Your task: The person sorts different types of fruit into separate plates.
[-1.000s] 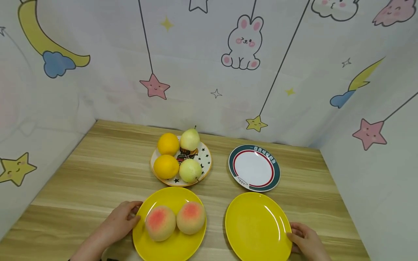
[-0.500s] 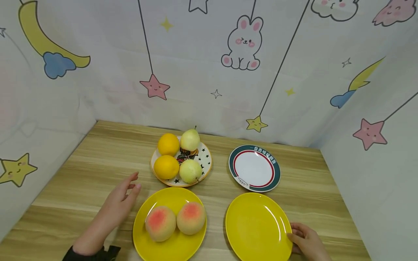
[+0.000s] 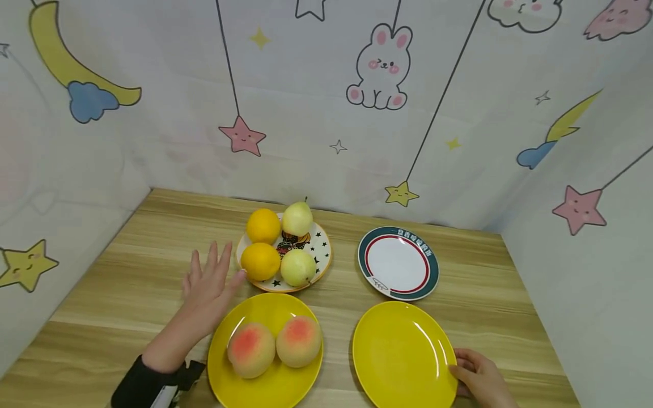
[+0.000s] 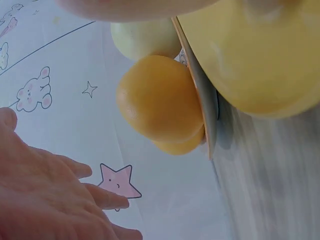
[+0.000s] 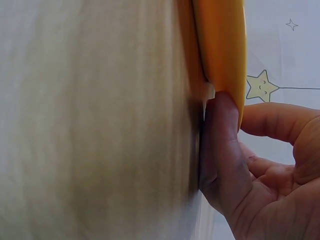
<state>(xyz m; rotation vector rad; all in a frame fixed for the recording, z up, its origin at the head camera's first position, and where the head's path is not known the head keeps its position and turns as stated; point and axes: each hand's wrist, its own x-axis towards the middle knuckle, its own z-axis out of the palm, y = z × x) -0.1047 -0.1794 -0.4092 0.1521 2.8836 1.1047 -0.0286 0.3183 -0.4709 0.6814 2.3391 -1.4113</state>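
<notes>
My left hand is spread wide beside the starred plate, its thumb tip close to the nearer orange. In the left wrist view that orange hangs in view past the spread fingers. A second orange and two pale pears share the starred plate. At the right, my right hand pinches the rim of a bare yellow plate. The right wrist view has the thumb on the top of this plate and a finger underneath.
Another yellow plate bearing two peaches lies in front of the left forearm. Behind the right yellow plate is a white plate with a green rim. A printed cloth wall closes off the back and sides of the wooden table.
My left hand has left the rim of the peach plate, moved up and forward toward the oranges, and spread its fingers. The right hand keeps its pinch on the other yellow plate.
</notes>
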